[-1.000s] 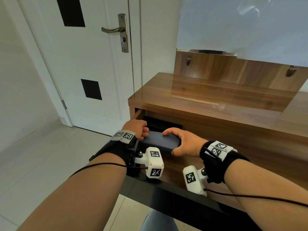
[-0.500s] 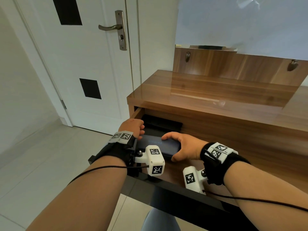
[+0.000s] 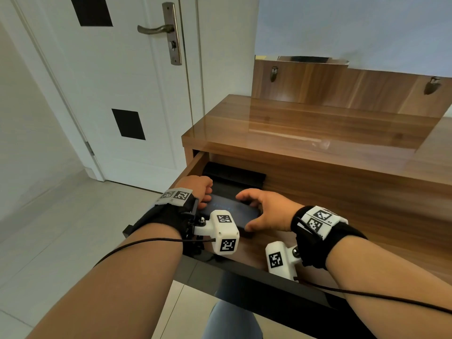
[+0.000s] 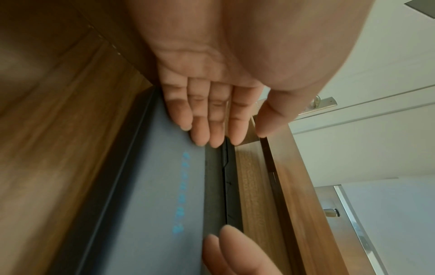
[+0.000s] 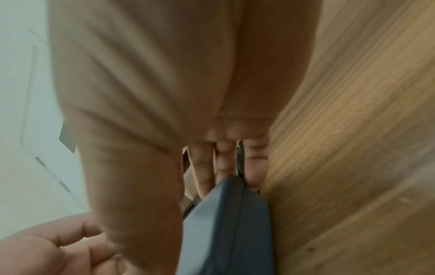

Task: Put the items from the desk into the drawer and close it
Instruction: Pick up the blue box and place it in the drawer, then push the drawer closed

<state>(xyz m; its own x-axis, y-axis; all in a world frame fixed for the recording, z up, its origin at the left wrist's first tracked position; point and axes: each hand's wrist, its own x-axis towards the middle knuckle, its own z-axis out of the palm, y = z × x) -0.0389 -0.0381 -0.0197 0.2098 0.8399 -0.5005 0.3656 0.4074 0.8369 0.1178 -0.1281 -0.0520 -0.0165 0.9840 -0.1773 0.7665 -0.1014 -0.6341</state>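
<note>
Both hands are seen inside the open drawer (image 3: 195,165), one at each end of a long dark grey-blue case (image 3: 230,209). By the right hand (image 3: 266,211) the case's right end is grasped: the thumb is hooked over the near edge and the fingers (image 5: 204,167) are curled over the far edge, as is shown in the right wrist view. The left hand (image 3: 198,189) is laid on the left end with its fingers (image 4: 200,121) straight and held together, their tips touching the case's top face near its far edge, while the thumb is held apart from the case, next to the drawer's side wall; nothing is gripped by it. Whether the case is already resting on the drawer's wooden floor cannot be told. A row of pale blue characters (image 4: 181,191) is printed along the top of the case, but it is too blurred to be read. White cube-shaped wrist cameras with black-and-white square markers (image 3: 226,243) are strapped to both wrists. Just behind the case, a flat black object (image 3: 234,176) lies deeper in the drawer. Beyond it the glossy wooden desk top (image 3: 318,133) is seen, and farther off to the left a white door (image 3: 122,81) with a metal lever handle (image 3: 156,29).
</note>
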